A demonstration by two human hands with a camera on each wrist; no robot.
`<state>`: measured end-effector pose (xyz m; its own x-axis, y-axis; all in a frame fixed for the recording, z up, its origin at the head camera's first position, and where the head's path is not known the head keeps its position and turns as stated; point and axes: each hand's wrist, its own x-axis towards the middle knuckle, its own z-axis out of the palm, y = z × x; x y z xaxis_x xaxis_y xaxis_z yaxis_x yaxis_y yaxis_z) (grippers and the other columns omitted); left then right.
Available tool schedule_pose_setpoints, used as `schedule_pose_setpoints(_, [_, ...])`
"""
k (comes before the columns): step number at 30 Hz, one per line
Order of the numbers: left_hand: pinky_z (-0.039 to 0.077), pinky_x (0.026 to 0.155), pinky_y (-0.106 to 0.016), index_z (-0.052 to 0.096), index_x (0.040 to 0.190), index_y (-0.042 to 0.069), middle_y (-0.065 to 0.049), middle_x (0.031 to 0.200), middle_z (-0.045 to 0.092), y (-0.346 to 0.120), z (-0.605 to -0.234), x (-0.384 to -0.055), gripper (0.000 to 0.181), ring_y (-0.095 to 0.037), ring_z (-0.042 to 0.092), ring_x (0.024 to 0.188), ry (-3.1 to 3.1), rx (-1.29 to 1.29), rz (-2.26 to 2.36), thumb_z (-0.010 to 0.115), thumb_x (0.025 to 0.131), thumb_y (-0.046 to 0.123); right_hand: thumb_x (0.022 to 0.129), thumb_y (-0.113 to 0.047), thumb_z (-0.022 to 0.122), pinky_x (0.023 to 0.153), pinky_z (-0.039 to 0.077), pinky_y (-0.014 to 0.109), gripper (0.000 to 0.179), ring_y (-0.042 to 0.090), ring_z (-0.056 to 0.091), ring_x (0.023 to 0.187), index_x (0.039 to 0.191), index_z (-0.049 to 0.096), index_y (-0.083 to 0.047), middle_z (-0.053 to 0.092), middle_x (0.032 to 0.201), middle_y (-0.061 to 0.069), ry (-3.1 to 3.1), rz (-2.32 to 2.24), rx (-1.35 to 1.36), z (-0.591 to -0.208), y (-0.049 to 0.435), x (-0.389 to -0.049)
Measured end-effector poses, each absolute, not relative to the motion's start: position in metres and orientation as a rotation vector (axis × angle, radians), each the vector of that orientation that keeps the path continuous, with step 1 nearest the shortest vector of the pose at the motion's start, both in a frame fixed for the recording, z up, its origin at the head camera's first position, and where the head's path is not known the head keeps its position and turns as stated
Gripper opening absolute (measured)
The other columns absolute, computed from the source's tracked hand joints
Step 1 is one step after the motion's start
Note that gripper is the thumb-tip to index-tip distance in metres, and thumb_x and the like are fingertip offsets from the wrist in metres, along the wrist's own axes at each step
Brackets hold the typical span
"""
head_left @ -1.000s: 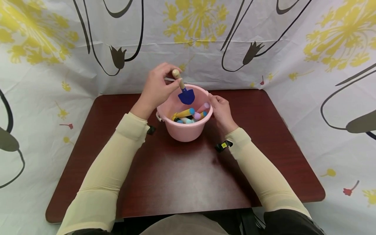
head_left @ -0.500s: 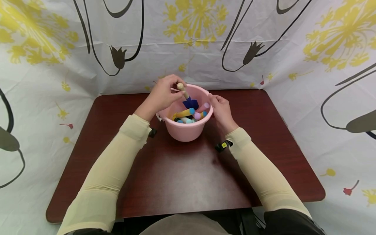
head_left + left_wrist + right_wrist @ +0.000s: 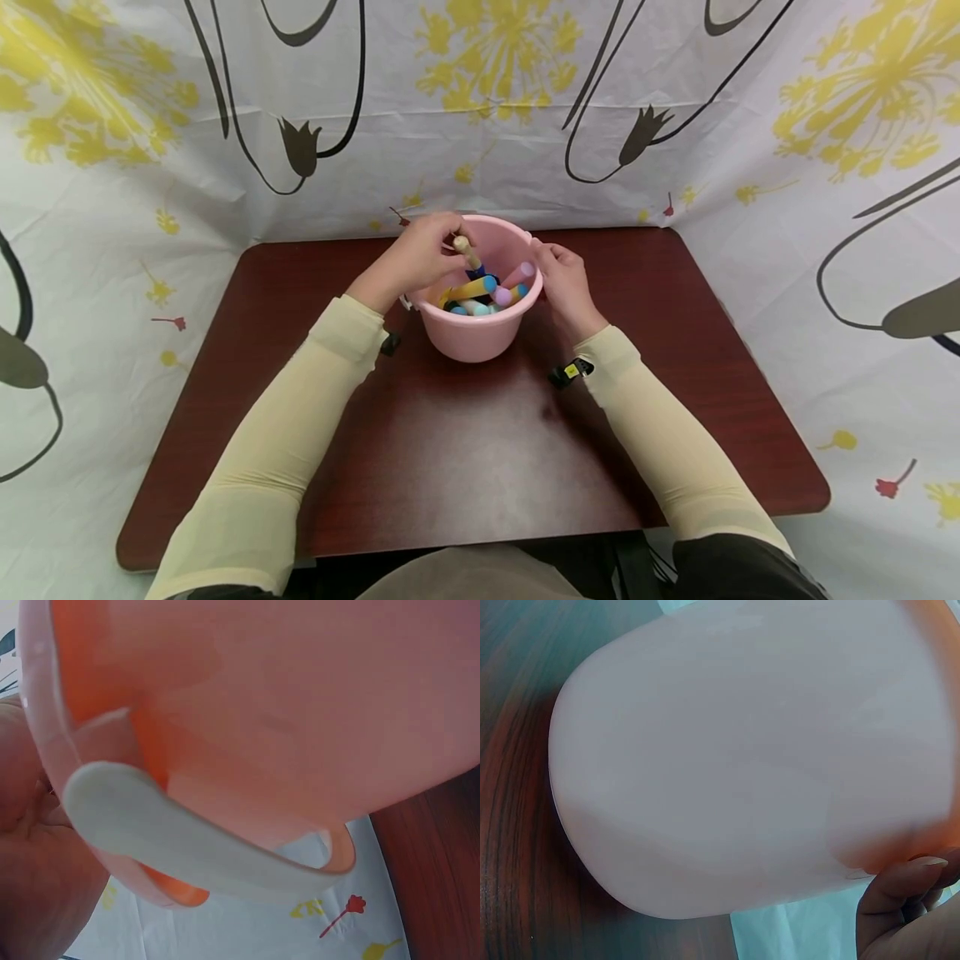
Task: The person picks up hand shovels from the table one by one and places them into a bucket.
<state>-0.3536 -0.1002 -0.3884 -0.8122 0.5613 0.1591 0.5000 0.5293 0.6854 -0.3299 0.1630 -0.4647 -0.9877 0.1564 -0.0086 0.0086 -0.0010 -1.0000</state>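
Note:
A pink bucket (image 3: 471, 335) stands upright on the table, filled partway with several coloured sticks and pieces. My left hand (image 3: 420, 257) reaches over its left rim and pinches the wooden handle of a small toy shovel (image 3: 467, 250). The shovel's blue blade is down among the contents and mostly hidden. At the right rim, my right hand (image 3: 564, 283) grips the bucket's edge; its curled fingers (image 3: 900, 889) show at the rim in the right wrist view. A yellow stick with a blue end (image 3: 472, 288) lies on top, beside a pink stick (image 3: 519, 273).
The bucket's white handle (image 3: 187, 832) hangs on its left side in the left wrist view. Beneath everything is a dark red-brown wooden table (image 3: 480, 458). A white cloth with printed flowers (image 3: 480, 158) rises behind and at both sides.
My left hand has moved down and slightly right, lowering the shovel into the bucket until its blade is mostly hidden among the pieces. My right hand has stayed at the rim.

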Motion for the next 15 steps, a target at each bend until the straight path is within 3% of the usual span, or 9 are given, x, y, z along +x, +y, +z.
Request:
schedule_pose_setpoints(4, [0.057, 0.104, -0.043, 0.071, 0.122, 0.004, -0.008, 0.121, 0.066, -0.1023, -0.3920, -0.3539, 0.019, -0.026, 0.069, 0.121, 2.679, 0.937, 1.090, 0.076, 0.105, 0.009, 0.108, -0.052, 0.069, 0.054, 0.053, 0.026, 0.051, 0.010, 0.060, 0.059, 0.113, 0.073, -0.001, 0.065, 0.080, 0.003, -2.128, 2.141, -0.140, -0.4653, 0.1623, -0.3299])
schedule_pose_setpoints(9, [0.056, 0.096, -0.042, 0.070, 0.113, 0.009, -0.006, 0.117, 0.068, -0.1030, -0.3957, -0.3560, 0.011, -0.023, 0.066, 0.110, 2.705, 0.943, 0.992, 0.075, 0.103, 0.010, 0.107, -0.052, 0.070, 0.054, 0.054, 0.029, 0.055, 0.010, 0.059, 0.056, 0.114, 0.073, 0.002, 0.064, 0.077, 0.003, -2.126, 2.133, -0.134, -0.4659, 0.1626, -0.3309])
schedule_pose_setpoints(15, [0.052, 0.093, -0.042, 0.069, 0.110, 0.009, -0.006, 0.113, 0.071, -0.1027, -0.3957, -0.3548, 0.010, -0.025, 0.061, 0.104, 2.707, 0.935, 0.928, 0.075, 0.102, 0.009, 0.108, -0.052, 0.070, 0.052, 0.053, 0.024, 0.052, 0.011, 0.060, 0.057, 0.111, 0.073, 0.000, 0.065, 0.079, 0.003, -2.111, 2.139, -0.129, -0.4662, 0.1614, -0.3302])
